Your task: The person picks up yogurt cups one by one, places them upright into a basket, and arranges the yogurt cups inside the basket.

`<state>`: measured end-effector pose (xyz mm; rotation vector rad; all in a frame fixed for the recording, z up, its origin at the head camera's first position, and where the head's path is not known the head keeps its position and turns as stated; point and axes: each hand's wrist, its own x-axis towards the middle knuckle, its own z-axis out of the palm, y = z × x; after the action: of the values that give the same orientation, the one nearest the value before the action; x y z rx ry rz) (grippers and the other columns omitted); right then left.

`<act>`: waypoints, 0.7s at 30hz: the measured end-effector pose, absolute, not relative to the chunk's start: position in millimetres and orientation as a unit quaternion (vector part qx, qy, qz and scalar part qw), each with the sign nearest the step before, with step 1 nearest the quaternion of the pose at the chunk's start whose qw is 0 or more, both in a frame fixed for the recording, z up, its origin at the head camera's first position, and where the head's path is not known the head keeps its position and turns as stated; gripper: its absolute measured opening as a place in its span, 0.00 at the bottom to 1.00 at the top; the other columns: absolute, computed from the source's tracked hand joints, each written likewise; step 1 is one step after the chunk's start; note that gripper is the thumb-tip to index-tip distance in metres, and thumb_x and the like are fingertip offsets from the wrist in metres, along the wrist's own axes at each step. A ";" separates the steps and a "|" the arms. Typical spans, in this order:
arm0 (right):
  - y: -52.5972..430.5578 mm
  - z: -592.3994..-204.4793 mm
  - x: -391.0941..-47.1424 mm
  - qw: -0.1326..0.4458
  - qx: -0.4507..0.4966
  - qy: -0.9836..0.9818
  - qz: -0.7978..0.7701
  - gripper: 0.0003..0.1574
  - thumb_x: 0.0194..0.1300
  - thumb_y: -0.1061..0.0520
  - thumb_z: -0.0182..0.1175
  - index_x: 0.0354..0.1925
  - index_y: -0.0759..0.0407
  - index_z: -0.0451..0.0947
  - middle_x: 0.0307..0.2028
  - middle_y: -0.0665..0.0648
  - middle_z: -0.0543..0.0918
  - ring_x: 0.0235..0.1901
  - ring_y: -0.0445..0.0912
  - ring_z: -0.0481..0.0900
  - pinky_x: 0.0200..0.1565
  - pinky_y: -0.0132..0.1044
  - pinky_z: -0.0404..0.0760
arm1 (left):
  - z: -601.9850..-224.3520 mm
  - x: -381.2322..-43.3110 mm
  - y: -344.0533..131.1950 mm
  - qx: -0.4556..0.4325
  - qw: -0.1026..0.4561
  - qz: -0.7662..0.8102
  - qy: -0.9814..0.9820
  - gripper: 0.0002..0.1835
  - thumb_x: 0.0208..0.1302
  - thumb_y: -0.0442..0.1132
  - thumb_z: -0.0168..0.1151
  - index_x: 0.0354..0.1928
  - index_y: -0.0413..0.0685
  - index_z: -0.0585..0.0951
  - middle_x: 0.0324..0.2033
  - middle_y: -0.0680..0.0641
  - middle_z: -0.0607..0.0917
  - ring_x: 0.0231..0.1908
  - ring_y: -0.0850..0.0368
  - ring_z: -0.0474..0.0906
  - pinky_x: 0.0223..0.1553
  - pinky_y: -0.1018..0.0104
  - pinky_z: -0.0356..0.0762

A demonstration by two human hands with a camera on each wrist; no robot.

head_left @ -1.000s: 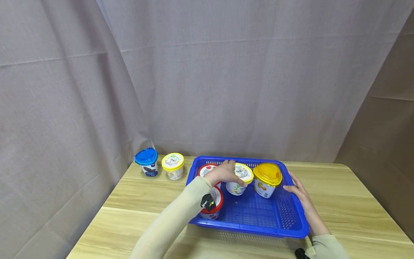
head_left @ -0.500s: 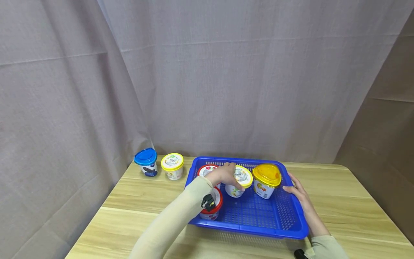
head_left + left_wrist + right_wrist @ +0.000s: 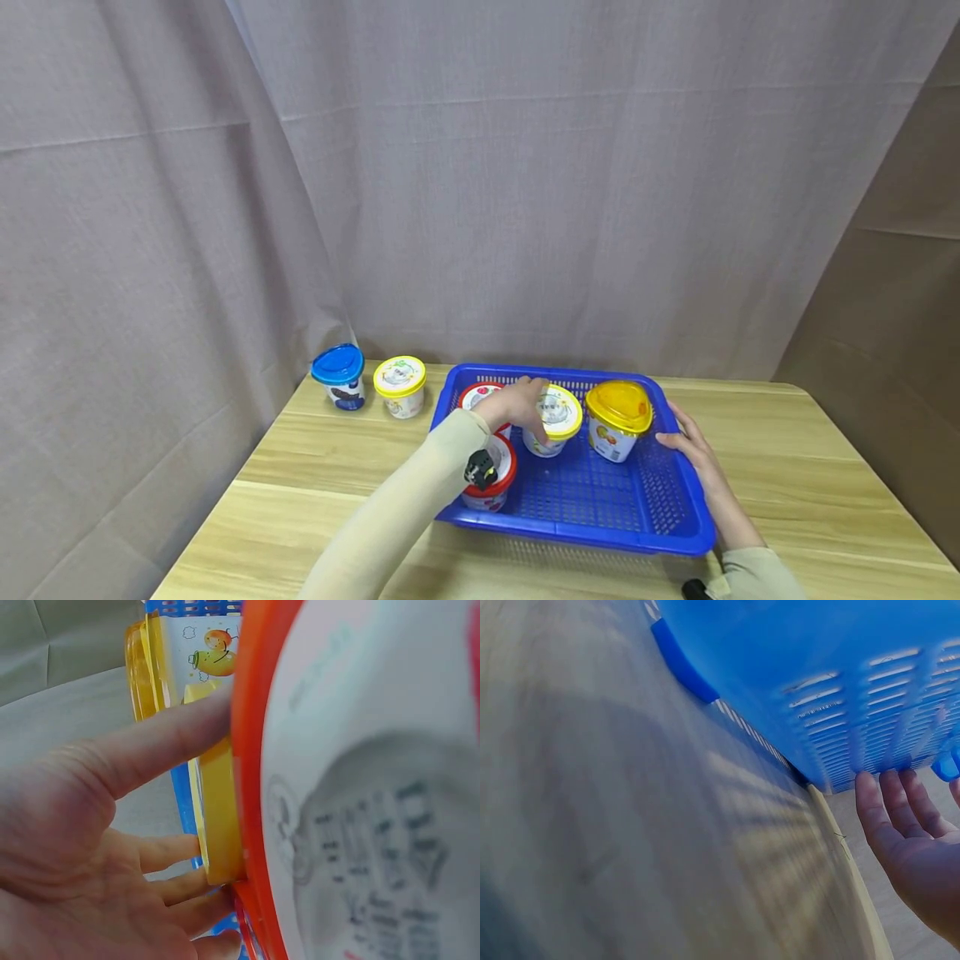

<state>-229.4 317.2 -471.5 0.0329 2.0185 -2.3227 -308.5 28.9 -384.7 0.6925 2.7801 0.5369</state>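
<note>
In the head view my left hand (image 3: 516, 404) reaches into a blue plastic basket (image 3: 577, 529), at the left side of a yellow-lidded tub (image 3: 558, 412). The left wrist view shows its thumb and fingers spread beside the yellow lid (image 3: 221, 817), with a red lid (image 3: 259, 765) close in front of the camera. My right hand (image 3: 697, 446) holds the basket's right side, thumb over the rim. Its fingertips press the slotted outer wall (image 3: 832, 697) in the right wrist view. Two red-lidded tubs (image 3: 487, 496) stand partly hidden under the left arm.
A taller tub with a clear amber lid (image 3: 618, 408) stands in the basket's back right. Left of the basket on the wooden table (image 3: 315, 475) are a yellow-lidded tub (image 3: 401, 387) and a blue-lidded tub (image 3: 341, 375). A grey curtain (image 3: 525, 208) hangs behind.
The yellow-lidded tub under my left hand has shifted slightly left and toward me. My left thumb has drawn back left from across its front. The right hand keeps its place.
</note>
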 end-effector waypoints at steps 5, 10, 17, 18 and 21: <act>316.7 -472.0 -230.1 0.036 0.002 0.647 -0.762 0.42 0.78 0.54 0.49 0.80 0.40 0.40 0.48 0.32 0.79 0.47 0.42 0.83 0.48 0.42 0.84 | -383.9 -307.0 29.0 0.228 0.112 0.191 0.948 0.54 0.42 0.40 0.84 0.74 0.42 0.66 0.67 0.39 0.68 0.63 0.47 0.71 0.62 0.60 0.71; 316.9 -472.1 -232.7 0.033 0.003 0.652 -0.757 0.42 0.77 0.53 0.48 0.79 0.40 0.40 0.48 0.32 0.79 0.47 0.41 0.83 0.48 0.42 0.84 | -381.5 -306.7 29.6 0.223 0.110 0.188 0.950 0.54 0.43 0.41 0.83 0.73 0.41 0.66 0.67 0.39 0.69 0.63 0.47 0.72 0.62 0.60 0.71; 316.0 -475.2 -235.2 0.028 -0.016 0.639 -0.769 0.39 0.77 0.58 0.47 0.78 0.40 0.43 0.48 0.33 0.80 0.47 0.41 0.83 0.47 0.40 0.84 | -383.3 -307.9 31.2 0.224 0.118 0.164 0.953 0.54 0.46 0.48 0.82 0.74 0.40 0.64 0.68 0.37 0.69 0.67 0.48 0.68 0.64 0.58 0.70; 315.9 -475.8 -235.2 0.028 -0.018 0.638 -0.769 0.39 0.77 0.58 0.46 0.78 0.40 0.43 0.48 0.33 0.81 0.47 0.41 0.83 0.47 0.40 0.84 | -384.1 -307.9 31.3 0.225 0.118 0.165 0.953 0.54 0.46 0.48 0.82 0.74 0.40 0.64 0.68 0.37 0.69 0.66 0.48 0.67 0.64 0.59 0.70; 315.7 -476.7 -234.9 0.028 -0.013 0.644 -0.765 0.39 0.77 0.57 0.47 0.78 0.40 0.43 0.47 0.33 0.80 0.47 0.41 0.83 0.47 0.39 0.84 | -385.1 -307.1 31.7 0.227 0.117 0.170 0.952 0.54 0.46 0.47 0.82 0.74 0.40 0.65 0.67 0.37 0.70 0.65 0.48 0.68 0.64 0.59 0.70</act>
<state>-234.9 315.7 -476.7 -0.0388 1.9874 -2.3605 -307.1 31.7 -385.1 0.6632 2.7869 0.4964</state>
